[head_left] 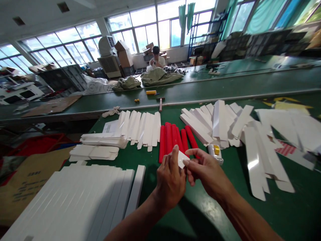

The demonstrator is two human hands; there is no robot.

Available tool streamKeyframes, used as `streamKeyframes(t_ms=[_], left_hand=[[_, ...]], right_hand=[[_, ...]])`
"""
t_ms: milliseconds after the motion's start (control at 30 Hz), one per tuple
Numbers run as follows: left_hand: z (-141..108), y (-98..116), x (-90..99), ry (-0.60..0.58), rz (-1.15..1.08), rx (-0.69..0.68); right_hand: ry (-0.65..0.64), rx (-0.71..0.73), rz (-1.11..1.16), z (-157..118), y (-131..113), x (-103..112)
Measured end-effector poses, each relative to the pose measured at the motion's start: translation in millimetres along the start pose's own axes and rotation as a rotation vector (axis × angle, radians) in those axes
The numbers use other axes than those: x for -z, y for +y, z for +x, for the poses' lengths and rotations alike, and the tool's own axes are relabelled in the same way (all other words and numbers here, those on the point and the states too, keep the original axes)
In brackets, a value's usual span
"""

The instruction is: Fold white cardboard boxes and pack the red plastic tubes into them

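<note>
In the middle of the head view, my left hand (170, 182) is closed around a small white carton (182, 160), of which only one end shows between the hands. My right hand (209, 170) pinches the edge of that end with thumb and fingertips. The rest of the carton is hidden by my hands. Just beyond them several red cylinders (168, 137) lie side by side on the green table (200, 217). Right of my right hand sits a small white and yellow object (215, 154), perhaps a tape measure.
Long closed white boxes (75, 197) line the left front. Flat cartons (142, 129) lie behind them, and more cartons (220, 122) pile up at right. A yellow cylinder (151, 92) and a pinkish-handled tool (161, 103) rest farther back. Another person (157, 62) sits across the benches.
</note>
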State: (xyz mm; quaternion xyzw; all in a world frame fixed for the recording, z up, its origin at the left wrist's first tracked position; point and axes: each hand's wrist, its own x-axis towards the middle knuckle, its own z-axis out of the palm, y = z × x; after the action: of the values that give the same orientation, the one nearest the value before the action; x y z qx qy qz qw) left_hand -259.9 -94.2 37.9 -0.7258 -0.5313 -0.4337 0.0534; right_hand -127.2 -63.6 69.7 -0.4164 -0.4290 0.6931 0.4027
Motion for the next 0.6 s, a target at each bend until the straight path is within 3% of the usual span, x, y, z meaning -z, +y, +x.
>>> streamKeyframes(t_ms=[100,200,300,367,433,500,533,600], left_hand=[[0.8,-2.7,3.4,-0.025,-0.022,-0.043],[4.7,-8.2,13.7,-0.148,-0.085,-0.023],[6.1,-12.7,25.7,-0.266,-0.27,0.024],[2.0,-11.7,28.2,-0.302,-0.418,0.066],[-5.6,-6.8,22.8,-0.211,-0.487,0.134],[-13.4,-0.8,12.0,0.017,-0.433,0.242],[-16.1,1.2,6.4,0.127,-0.377,0.312],[-18.3,-0.1,-2.2,0.204,-0.293,0.459]], right_hand=[[-0.08,-0.157,0.054,6.8,-6.1,4.3],[-0.135,-0.22,0.045,9.6,-10.2,8.4],[-0.14,-0.19,-0.018,7.9,1.4,9.9],[-0.081,-0.125,-0.164,7.6,22.5,9.8],[-0.004,0.013,-0.428,10.0,51.3,9.6],[0.042,0.204,-0.702,15.4,80.5,9.5],[0.036,0.291,-0.798,19.0,92.8,9.2],[-0.045,0.364,-0.887,27.0,110.5,6.8]])
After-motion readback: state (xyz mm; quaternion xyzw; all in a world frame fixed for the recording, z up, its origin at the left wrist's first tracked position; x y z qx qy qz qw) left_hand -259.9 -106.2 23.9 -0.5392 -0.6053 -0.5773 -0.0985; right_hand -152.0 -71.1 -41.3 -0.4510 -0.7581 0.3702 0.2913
